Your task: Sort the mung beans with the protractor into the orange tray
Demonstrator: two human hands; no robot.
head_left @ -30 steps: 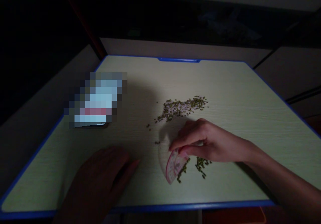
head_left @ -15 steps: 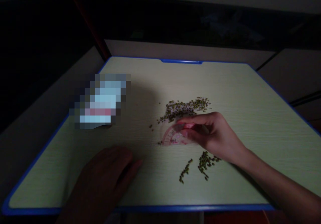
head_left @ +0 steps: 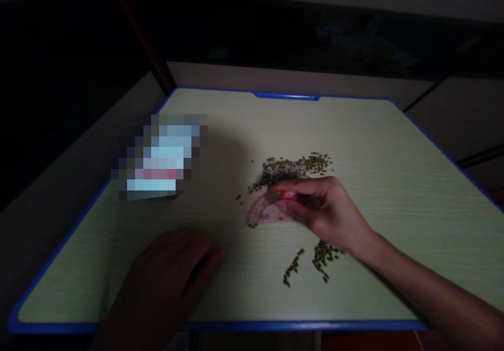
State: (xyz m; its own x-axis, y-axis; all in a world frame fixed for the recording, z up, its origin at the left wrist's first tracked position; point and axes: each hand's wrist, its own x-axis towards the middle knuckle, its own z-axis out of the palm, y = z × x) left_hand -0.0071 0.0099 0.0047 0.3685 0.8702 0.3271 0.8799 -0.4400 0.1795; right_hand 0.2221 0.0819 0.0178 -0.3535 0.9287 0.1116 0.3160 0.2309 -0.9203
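Note:
My right hand (head_left: pixel 315 204) is closed, pinching a clear protractor (head_left: pixel 262 210) with a pinkish arc between thumb and fingers. The protractor is low over the table, its curved end pointing left. Just beyond it lies a loose heap of small green beans (head_left: pixel 315 161) mixed with paler grains, partly hidden by the fingers. A short row of green beans (head_left: pixel 292 268) and a small cluster of green beans (head_left: pixel 325 259) lie nearer me, the cluster partly under my right wrist. In shadow on the left, my left hand (head_left: pixel 173 264) rests palm down, thumb apart, holding nothing visible.
The pale wood-grain table (head_left: pixel 220 293) has a blue rim and a blue handle strip (head_left: pixel 287 96) at its far edge. A blurred-out lit screen (head_left: pixel 161 157) stands at the left. A few stray beans (head_left: pixel 239 199) lie left of the heap.
My right hand and the protractor have shifted slightly left and away from me, and the protractor's left end now reaches the stray bits there. My left hand has stayed put.

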